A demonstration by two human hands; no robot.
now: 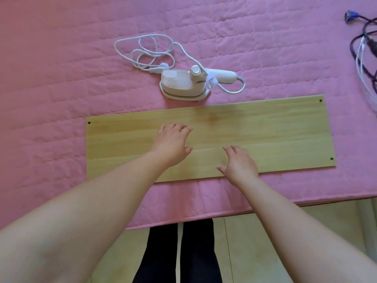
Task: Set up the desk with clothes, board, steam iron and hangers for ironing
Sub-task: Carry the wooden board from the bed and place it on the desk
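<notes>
1. Long light-wood rectangular board (pixel 255 129) w/ small dark holes near its corners lies flat on the table, which is covered w/ a pink quilted cloth (pixel 61 78); board sits centre, tilted slightly.
2. Left hand (pixel 173 144) over board's middle, fingers spread & relaxed, holding nothing; contact w/ wood can't be told.
3. Right hand (pixel 239 162) at 4 o'clock of the left, near board's near edge, fingers also spread, holding nothing.
4. Small white steam iron (pixel 183 82) stands just beyond board's far edge, at 12 o'clock of hands, handle pointing to 3 o'clock.
5. Its white cord (pixel 142 52) lies looped at 10 o'clock of iron.
6. Dark tangled cables (pixel 365 48) at 2 o'clock, by frame edge, well apart from board.
</notes>
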